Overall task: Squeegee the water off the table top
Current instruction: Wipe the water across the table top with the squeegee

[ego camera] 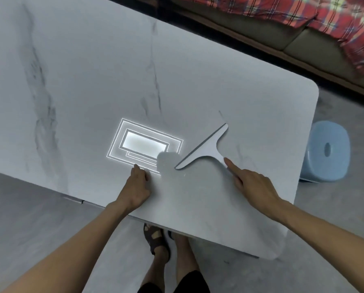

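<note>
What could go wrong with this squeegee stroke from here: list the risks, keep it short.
1. The left hand rests on the table close to the near end of the squeegee; a stroke that way could bump or wet it.
2. Water pulled over the near edge may land by the sandalled foot on the floor, a slip risk.
3. The bright lamp reflection could hide a water film, so patches might be missed.

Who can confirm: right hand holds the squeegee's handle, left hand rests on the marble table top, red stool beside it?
The stool is light blue, not red; head view shows it. Otherwise yes: right hand holds the white squeegee by its handle, left hand rests on the marble table top.
</note>
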`<state>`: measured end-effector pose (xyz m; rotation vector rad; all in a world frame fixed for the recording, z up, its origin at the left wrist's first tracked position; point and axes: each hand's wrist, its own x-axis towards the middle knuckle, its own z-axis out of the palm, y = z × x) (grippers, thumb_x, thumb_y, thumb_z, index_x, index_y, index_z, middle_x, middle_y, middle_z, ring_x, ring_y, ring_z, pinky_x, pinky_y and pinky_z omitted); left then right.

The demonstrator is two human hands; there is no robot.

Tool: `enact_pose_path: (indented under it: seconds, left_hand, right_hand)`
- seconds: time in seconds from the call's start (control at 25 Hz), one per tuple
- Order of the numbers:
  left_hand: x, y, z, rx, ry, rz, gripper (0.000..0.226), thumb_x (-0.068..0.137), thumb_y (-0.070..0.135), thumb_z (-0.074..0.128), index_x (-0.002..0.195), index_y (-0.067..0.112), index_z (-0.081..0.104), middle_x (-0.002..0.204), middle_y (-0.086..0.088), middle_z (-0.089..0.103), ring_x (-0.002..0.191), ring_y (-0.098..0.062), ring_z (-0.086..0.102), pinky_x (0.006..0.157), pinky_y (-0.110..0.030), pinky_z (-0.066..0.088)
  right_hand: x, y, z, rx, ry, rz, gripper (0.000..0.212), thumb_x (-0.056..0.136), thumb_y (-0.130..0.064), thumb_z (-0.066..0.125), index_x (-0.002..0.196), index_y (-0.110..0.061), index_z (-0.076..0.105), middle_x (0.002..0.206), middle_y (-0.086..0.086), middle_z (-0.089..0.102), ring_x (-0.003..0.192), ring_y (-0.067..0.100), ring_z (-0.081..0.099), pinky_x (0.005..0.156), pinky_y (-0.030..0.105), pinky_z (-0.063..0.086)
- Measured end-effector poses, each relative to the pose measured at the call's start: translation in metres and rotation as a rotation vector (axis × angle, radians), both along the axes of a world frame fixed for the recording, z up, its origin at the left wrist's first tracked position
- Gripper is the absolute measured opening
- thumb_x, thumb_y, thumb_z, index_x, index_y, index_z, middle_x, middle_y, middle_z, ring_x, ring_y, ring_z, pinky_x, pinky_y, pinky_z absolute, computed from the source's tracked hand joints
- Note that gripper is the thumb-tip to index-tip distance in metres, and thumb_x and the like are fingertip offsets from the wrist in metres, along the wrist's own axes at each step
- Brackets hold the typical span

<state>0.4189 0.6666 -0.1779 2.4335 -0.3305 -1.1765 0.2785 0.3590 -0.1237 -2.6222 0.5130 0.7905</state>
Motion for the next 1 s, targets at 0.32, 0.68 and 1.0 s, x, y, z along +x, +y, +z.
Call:
enact_pose_path:
  seconds: [0.32,0.68,1.0]
  left_hand:
    - [-0.031,0.012,0.01,0.034,0.027,0.032,0.007,0.09,0.016,0.048,0.086,0.014,0.042,0.089,-0.006,0.054,0.066,-0.017,0.049,0.054,-0.029,0.032]
    - [-0.029,0.061,0.021,0.004,-0.123,0.292,0.023,0.094,0.033,0.047,0.093,0.012,0.057,0.088,-0.003,0.063,0.084,-0.026,0.059,0.074,-0.038,0.047]
    - [-0.039,0.124,0.003,0.137,-0.304,0.242,0.016,0.092,0.021,0.043,0.077,0.015,0.046,0.079,-0.003,0.055,0.071,-0.027,0.05,0.062,-0.033,0.036]
  right_hand:
    - [-0.088,-0.033,0.028,-0.076,-0.025,-0.14,0.05,0.101,-0.038,0.031,0.143,-0.058,0.014,0.114,-0.006,0.069,0.096,0.024,0.064,0.076,0.042,0.054]
    - [-0.059,0.045,0.046,-0.12,-0.08,0.237,0.049,0.1,-0.05,0.025,0.148,-0.048,0.017,0.092,-0.011,0.065,0.075,0.019,0.063,0.057,0.032,0.043]
    - [0.021,0.198,-0.021,0.051,-0.141,0.847,0.047,0.105,-0.037,0.03,0.151,-0.033,0.021,0.098,0.005,0.061,0.069,0.029,0.058,0.056,0.032,0.028]
